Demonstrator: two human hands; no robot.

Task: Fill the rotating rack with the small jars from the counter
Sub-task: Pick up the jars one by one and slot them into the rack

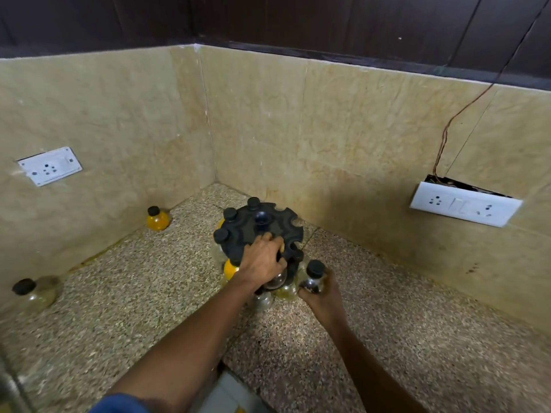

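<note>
Single head view, wide-angle, worn on person's head. Looks forward and down into corner where two tiled walls meet at 12 o'clock. Table [119, 308] fills lower half, close below camera. Rack [247, 231] near frame centre, at arm's reach. Forearms enter from 6 o'clock. Edges bowed by lens. No second view.

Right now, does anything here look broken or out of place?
Yes: the socket plate on the right wall hangs tilted away from its box, leaving a dark gap with loose wires running up the tiles.
</note>
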